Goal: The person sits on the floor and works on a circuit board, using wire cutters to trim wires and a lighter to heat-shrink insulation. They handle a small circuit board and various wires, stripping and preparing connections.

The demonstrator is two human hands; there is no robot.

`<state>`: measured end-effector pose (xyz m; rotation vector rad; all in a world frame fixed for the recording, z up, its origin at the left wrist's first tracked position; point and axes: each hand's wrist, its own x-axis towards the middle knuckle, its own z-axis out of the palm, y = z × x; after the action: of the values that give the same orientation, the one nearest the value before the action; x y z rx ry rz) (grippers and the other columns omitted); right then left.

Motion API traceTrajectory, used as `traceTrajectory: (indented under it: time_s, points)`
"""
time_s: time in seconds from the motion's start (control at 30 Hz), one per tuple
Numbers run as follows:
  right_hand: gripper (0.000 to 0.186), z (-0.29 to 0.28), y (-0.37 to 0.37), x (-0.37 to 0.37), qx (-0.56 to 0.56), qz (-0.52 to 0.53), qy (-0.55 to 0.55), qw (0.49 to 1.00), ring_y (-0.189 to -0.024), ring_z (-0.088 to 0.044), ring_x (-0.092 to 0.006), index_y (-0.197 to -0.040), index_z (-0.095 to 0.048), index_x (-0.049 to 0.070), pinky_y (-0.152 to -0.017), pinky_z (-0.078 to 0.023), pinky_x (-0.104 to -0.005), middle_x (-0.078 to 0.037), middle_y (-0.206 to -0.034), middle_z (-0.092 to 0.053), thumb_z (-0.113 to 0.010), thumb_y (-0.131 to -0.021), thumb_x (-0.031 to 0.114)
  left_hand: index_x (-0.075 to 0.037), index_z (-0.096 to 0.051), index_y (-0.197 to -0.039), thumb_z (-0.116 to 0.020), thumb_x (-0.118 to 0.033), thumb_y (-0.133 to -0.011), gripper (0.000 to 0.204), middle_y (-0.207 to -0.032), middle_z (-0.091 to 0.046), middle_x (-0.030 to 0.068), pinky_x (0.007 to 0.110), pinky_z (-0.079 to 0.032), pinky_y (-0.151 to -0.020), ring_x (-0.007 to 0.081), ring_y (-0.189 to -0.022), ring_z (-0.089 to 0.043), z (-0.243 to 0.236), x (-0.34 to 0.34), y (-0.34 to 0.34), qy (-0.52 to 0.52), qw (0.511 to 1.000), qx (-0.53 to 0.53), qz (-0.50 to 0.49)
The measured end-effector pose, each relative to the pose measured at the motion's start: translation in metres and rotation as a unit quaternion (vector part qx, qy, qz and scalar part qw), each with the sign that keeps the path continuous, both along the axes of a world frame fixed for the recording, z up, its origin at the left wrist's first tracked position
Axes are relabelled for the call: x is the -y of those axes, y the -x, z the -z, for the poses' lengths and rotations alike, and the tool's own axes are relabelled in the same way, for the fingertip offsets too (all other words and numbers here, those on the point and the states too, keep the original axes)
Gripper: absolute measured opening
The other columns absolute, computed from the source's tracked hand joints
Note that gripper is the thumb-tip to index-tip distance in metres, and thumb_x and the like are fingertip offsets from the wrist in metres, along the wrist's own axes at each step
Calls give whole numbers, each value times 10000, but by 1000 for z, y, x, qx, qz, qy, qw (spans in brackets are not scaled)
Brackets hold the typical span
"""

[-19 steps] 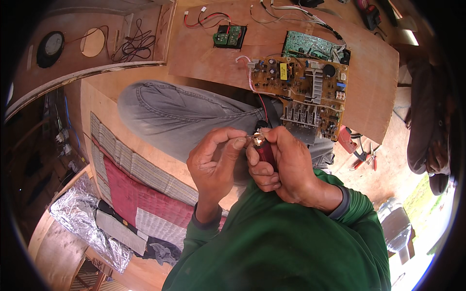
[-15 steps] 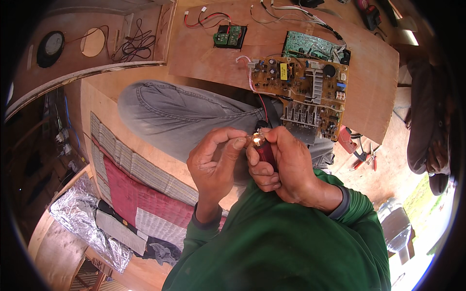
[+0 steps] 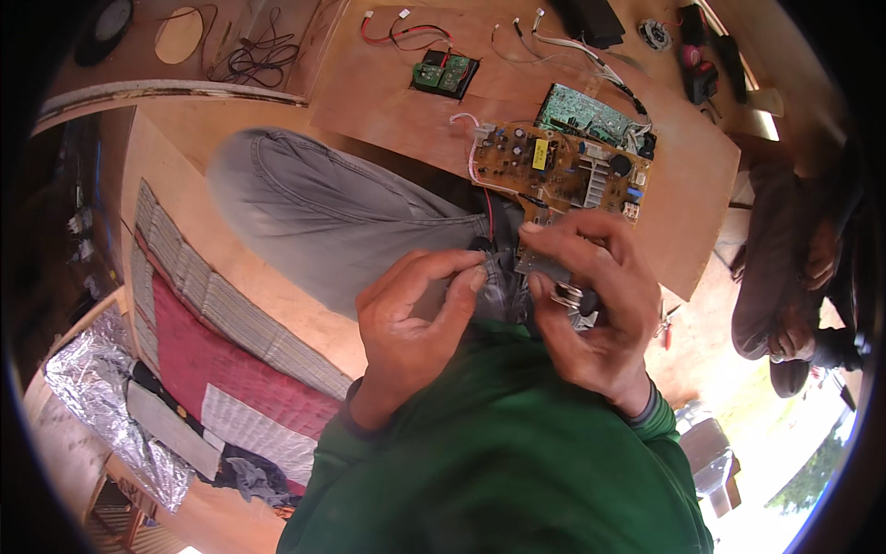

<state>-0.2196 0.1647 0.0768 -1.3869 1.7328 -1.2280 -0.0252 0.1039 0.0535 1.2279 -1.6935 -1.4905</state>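
Note:
Over my lap, my left hand (image 3: 413,319) is closed in a pinch, thumb against forefinger. What the fingertips hold is too small to make out. A thin red wire (image 3: 490,210) runs down from the brown circuit board (image 3: 503,157) toward a small dark piece (image 3: 480,245) just beyond those fingertips. To the right, my right hand (image 3: 604,309) keeps a lighter (image 3: 567,295) in its curled lower fingers, the metal top showing. Its thumb and forefinger are spread apart, partly in front of the board's near end. No flame shows.
A wooden panel (image 3: 697,212) bears a green circuit board (image 3: 591,115) and a small green module (image 3: 443,72) with loose wires. At right, another person's hand (image 3: 792,332) rests near pliers (image 3: 666,328). A wooden box (image 3: 175,95) stands at upper left; foil (image 3: 101,388) lies lower left.
The lighter's flame is gone. My right hand has drawn away from the left fingertips to the right, its thumb and forefinger parting. The left hand keeps its pinch. The view has shifted slightly.

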Motion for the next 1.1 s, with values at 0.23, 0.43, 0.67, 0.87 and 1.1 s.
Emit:
traceTrajectory:
  time_s: [0.23, 0.43, 0.67, 0.87, 1.1]
  points:
    - [499, 7, -4, 6, -41, -61, -11, 997, -833, -730, -220, -1184, -762, 35, -675, -577, -344, -117, -1148, -684, -790, -696, -69, 51, -760, -1044, -759, 75, -895, 150, -909, -762, 116, 303, -554, -721, 179, -814, -718, -1, -3, 7, 49, 999, 3, 5]
    - [406, 10, -3, 9, -92, -85, 1, 992, -821, -735, -273, -1080, -737, 44, -661, -588, -371, -107, -1033, -690, -833, -691, -22, 43, -746, -1055, -759, 36, -936, 120, -900, -734, 120, 293, -539, -705, 167, -787, -697, 0, -3, 5, 44, 999, -14, 7]
    - [346, 9, -2, 9, -225, -103, 19, 969, -732, -694, -263, -996, -707, 37, -623, -560, -366, -96, -996, -688, -838, -681, -20, 50, -689, -1100, -679, 14, -1025, 84, -937, -726, 100, 275, -556, -772, 130, -864, -700, 7, -13, 6, -128, 984, -120, -11]
    - [171, -8, 81, 17, -223, 244, 32, 943, -841, -609, -13, -1055, -721, 5, -644, -482, -182, 24, -897, -682, -733, -912, -88, 63, -648, -1123, -642, -1, -1051, 96, -1002, -693, 118, 318, -613, -858, 170, -914, -728, 15, -18, -2, -196, 966, -139, -97]
    - [215, -4, 108, 36, -291, 358, 72, 885, -706, -490, 4, -1153, -768, 55, -612, -397, -190, 79, -804, -615, -760, -946, -1, 66, -636, -1119, -663, 86, -999, 125, -1040, -697, 155, 324, -615, -877, 183, -916, -720, 13, -27, 20, -73, 980, -167, -82]
